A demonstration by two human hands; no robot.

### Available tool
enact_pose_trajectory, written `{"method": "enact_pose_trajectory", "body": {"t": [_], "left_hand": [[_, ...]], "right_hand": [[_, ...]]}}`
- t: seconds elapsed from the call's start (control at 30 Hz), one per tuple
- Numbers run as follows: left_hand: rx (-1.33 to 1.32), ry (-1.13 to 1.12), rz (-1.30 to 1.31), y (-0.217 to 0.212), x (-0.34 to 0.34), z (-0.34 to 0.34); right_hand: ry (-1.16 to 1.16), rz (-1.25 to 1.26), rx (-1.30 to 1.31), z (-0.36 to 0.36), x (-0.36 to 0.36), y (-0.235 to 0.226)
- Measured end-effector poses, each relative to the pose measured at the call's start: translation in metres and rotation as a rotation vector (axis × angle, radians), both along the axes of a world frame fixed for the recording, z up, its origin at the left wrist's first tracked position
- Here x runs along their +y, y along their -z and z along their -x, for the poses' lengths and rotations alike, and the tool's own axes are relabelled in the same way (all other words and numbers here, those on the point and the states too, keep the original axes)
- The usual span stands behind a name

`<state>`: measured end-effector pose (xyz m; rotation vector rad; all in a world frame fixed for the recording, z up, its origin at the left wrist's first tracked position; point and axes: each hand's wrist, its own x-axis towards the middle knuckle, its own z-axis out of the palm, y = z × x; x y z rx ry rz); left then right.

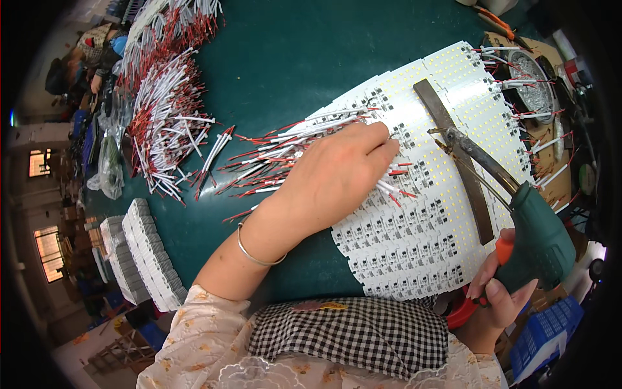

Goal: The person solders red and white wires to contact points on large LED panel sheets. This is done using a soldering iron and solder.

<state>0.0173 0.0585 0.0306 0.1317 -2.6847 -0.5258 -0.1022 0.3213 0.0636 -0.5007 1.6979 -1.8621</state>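
My left hand [343,172] is closed over a bunch of white wires with red ends [278,152] that lies across the left part of a fanned sheet of white LED circuit boards [402,243]. Wire ends stick out on both sides of this hand; its fingertips are mostly hidden. In my right hand [499,301], at the lower right, is a green soldering gun [538,236] with an orange trigger. Its metal nozzle and tip point left above a dark flat bar [476,194] lying across the boards. Several wires hang off the boards' far right edge.
Large heaps of white and red wires [168,123] lie at the left of the green table [272,52]. Stacks of white strips [152,253] stand at the near left. Orange-handled pliers [495,23] and a clear dish [532,81] are at the right. A blue crate [544,337] sits below.
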Motion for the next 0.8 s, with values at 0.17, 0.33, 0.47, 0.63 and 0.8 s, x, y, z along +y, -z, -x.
{"method": "enact_pose_trajectory", "body": {"t": [0.17, 0.33, 0.47, 0.63, 0.8], "left_hand": [[0.154, -0.050, 0.040, -0.031, 0.014, -0.031], [0.073, -0.243, -0.310, -0.027, 0.039, -0.080], [-0.045, -0.256, -0.146, 0.017, 0.031, -0.122], [0.072, -0.322, -0.123, 0.027, 0.039, -0.131], [0.066, -0.258, -0.054, 0.027, 0.038, -0.135]], "right_hand": [[-0.020, 0.043, 0.013, -0.001, 0.012, -0.002], [-0.057, 0.049, -0.017, -0.016, 0.018, 0.001], [-0.144, -0.007, -0.071, -0.031, 0.024, 0.010], [-0.130, -0.086, -0.122, -0.054, 0.018, 0.011], [-0.242, -0.136, -0.142, -0.061, 0.013, 0.013]]}}
